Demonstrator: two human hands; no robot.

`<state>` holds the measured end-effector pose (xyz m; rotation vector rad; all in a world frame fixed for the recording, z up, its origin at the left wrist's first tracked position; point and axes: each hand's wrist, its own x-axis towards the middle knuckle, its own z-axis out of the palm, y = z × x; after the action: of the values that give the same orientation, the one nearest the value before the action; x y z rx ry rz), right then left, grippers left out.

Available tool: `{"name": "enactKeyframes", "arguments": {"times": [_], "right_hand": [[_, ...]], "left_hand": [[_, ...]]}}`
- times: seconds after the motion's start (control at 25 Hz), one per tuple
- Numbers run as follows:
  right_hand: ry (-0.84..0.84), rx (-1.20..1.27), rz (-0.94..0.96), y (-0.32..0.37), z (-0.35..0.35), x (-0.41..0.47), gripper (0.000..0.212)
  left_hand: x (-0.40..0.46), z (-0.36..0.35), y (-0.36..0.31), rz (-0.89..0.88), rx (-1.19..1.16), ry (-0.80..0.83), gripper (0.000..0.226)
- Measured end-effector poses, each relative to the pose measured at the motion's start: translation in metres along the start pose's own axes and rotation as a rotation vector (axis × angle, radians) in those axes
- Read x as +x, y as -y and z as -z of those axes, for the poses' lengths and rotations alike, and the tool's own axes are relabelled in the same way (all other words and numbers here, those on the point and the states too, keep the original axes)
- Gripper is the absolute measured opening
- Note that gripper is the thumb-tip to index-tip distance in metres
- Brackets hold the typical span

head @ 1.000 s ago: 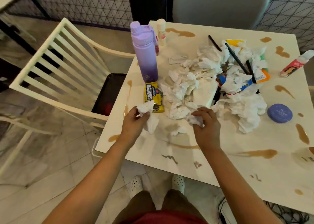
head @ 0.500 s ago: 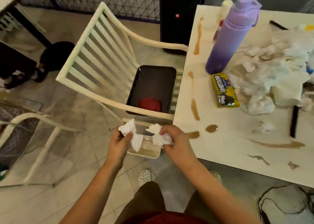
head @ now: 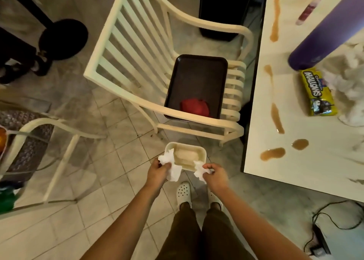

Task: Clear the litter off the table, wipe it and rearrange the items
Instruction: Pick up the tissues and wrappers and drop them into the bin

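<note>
1. My view has swung off the table (head: 295, 161) and down to the floor. A second ago both hands were still picking at the tissue pile on the tabletop; now they hang over the small cream bin (head: 186, 157) on the tiles, just off the table's near-left corner.
2. The left hand (head: 157, 171) is clenched round a crumpled tissue (head: 170, 166), which it holds over the bin's left rim.
3. The right hand (head: 215, 174) pinches a second tissue wad (head: 200, 171) at the bin's near-right corner.
4. Neither wad is released yet. I judge the drop comes next, and the right one sits close to the rim and could miss.
5. The carry matters little against what remains: more white tissue (head: 352, 86) lies on the table beside the yellow snack pack (head: 318, 94) and the purple bottle (head: 323, 37), at the far-right side from the bin.
6. Brown spills (head: 272, 154) streak the table edge nearest the bin, so wiping has not begun.
7. A dark tray (head: 195, 78) with something red sits on the white chair (head: 137, 48) just beyond the bin.
</note>
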<state>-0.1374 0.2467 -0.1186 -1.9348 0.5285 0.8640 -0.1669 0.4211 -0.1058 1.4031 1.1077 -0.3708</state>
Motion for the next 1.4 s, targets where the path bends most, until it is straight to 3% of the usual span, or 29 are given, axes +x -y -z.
{"name": "enactKeyframes", "arguments": {"times": [0.4,0.56,0.72,0.8,0.96,1.12,1.28,1.4], "right_hand": [[-0.149,0.09,-0.219,-0.067,-0.077,0.167,0.027],[-0.136,0.052,-0.196,-0.092,-0.103,0.224,0.029],[0.011,0.057,-0.17,-0.121,-0.118,0.276,0.036],[-0.039,0.144,-0.2,-0.129,-0.118,0.281,0.031],[-0.129,0.127,-0.18,-0.119,-0.095,0.232,0.03],[-0.044,0.232,-0.072,-0.057,-0.061,0.121,0.031],[0.059,0.222,0.202,0.026,-0.011,0.029,0.03],[-0.05,0.31,0.416,0.093,0.064,-0.02,0.026]], "left_hand": [[0.162,-0.05,0.072,0.128,-0.135,-0.059,0.035],[0.229,-0.073,0.11,0.145,-0.005,-0.132,0.034],[0.281,-0.09,0.145,0.268,0.096,0.041,0.054],[0.287,-0.094,0.151,0.32,0.08,0.058,0.061],[0.238,-0.087,0.136,0.244,0.08,0.007,0.045],[0.127,-0.065,0.064,0.08,0.056,0.073,0.026],[0.025,-0.045,-0.033,-0.173,0.005,0.079,0.018],[-0.044,-0.052,-0.104,-0.331,0.021,0.152,0.015]]}}
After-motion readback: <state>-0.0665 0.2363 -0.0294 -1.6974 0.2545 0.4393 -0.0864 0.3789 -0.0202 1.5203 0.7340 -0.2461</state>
